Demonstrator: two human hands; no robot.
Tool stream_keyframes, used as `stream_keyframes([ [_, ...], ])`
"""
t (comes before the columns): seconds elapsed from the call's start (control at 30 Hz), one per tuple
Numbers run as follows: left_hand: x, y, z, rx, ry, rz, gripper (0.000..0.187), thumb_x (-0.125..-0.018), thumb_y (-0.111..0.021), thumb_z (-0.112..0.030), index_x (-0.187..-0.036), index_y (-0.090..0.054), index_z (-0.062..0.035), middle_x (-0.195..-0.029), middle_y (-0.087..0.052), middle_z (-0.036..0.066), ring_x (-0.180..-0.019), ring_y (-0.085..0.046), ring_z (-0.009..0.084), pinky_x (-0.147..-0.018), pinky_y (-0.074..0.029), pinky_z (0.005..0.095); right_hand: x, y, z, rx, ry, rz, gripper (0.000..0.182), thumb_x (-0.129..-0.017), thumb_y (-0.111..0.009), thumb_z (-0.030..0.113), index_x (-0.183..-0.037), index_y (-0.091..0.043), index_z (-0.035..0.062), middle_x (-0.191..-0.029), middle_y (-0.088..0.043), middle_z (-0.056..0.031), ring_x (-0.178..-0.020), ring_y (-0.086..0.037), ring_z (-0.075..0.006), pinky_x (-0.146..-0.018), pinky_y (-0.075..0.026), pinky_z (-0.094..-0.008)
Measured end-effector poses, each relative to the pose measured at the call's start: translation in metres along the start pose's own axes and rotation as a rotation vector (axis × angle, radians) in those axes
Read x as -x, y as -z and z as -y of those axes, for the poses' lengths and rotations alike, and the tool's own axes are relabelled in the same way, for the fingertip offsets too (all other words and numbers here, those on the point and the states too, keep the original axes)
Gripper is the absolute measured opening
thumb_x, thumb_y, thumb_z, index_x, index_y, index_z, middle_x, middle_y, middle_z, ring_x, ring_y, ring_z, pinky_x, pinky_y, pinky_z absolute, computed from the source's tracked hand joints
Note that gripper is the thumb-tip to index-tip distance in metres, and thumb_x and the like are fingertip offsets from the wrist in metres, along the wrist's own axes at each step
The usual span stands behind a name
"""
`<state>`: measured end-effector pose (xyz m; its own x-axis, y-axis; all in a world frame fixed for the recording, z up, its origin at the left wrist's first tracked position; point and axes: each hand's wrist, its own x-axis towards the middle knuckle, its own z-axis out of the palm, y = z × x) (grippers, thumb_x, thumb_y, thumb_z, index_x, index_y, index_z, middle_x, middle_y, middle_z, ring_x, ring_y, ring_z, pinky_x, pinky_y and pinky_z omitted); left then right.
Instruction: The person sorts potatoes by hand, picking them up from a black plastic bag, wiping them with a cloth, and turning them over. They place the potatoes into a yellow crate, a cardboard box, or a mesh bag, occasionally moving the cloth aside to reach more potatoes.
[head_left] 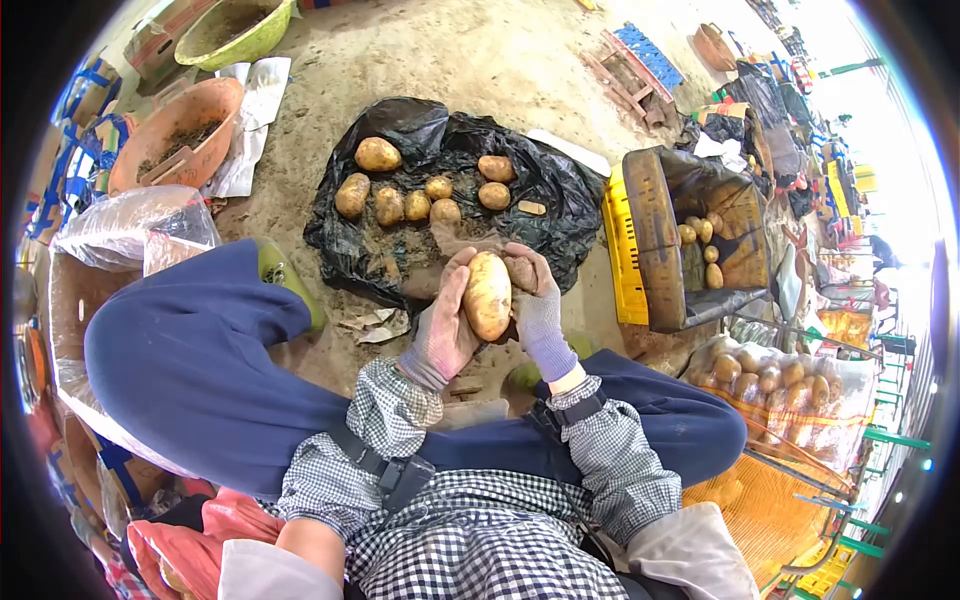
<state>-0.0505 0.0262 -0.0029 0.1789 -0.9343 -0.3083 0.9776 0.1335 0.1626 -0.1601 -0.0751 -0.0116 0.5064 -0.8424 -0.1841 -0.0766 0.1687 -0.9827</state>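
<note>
Potato: a large potato (488,295) sits at frame centre, upright between both gloved hands.
Left hand: left hand (445,325) cups its left side, grasping it.
Right hand: right hand (537,305) clasps its right side.
Beyond: loose potatoes (415,205) lie on a black plastic sheet (400,135), above centre.
Right: a yellow crate (625,250) holds more.

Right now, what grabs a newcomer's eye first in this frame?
A big potato held at centre between the gloved left hand and right hand. Just beyond it, a black sheet on the ground carries a row of smaller potatoes. To the right, a yellow crate holds a few more.
</note>
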Motion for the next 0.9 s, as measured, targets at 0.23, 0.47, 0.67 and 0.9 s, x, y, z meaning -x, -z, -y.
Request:
stream_keyframes([
  [0.23,-0.007,-0.007,-0.015,0.016,0.028,-0.131,0.043,-0.099,-0.054,-0.040,-0.131,-0.051,-0.0121,-0.117,-0.061,0.010,-0.106,-0.063,0.0286,-0.093,-0.054,0.0506,-0.011,0.025,-0.007,-0.330,-0.210,-0.124,0.046,-0.087,-0.062,-0.001,-0.130,-0.047,0.0039,-0.114,-0.063,-0.0103,-0.107,-0.061,-0.0234,-0.092,-0.053,-0.0377],
  [0.47,-0.020,0.028,-0.007,-0.009,0.096,-0.233,0.046,-0.093,-0.061,-0.046,-0.120,-0.056,-0.0095,-0.106,-0.066,0.010,-0.092,-0.068,0.0291,-0.078,-0.060,0.0424,-0.018,0.037,0.057,-0.855,-0.539,-0.132,0.033,-0.097,-0.059,0.028,-0.119,-0.060,0.0052,-0.122,-0.063,-0.0112,-0.113,-0.060,-0.0314,-0.099,-0.048,-0.0508],
  [0.67,-0.018,0.017,-0.003,0.040,0.429,0.025,0.047,-0.095,-0.056,-0.045,-0.122,-0.059,-0.0070,-0.103,-0.069,0.016,-0.087,-0.070,0.0302,-0.073,-0.061,0.0429,-0.021,0.027,0.048,-0.802,-0.212,0.118,0.040,-0.100,-0.055,0.029,-0.131,-0.054,0.0027,-0.130,-0.058,-0.0129,-0.120,-0.055,-0.0279,-0.105,-0.044,-0.0405],
  [0.9,-0.020,0.011,-0.015,0.163,0.244,-0.095,0.049,-0.092,-0.059,-0.049,-0.114,-0.062,-0.0048,-0.099,-0.069,0.012,-0.084,-0.068,0.0301,-0.073,-0.060,0.0420,-0.016,0.045,0.041,-0.337,-0.277,0.043,0.069,-0.092,-0.068,0.014,-0.149,-0.032,-0.0020,-0.131,-0.056,-0.0117,-0.116,-0.054,-0.0101,-0.095,-0.046,-0.0225],
])
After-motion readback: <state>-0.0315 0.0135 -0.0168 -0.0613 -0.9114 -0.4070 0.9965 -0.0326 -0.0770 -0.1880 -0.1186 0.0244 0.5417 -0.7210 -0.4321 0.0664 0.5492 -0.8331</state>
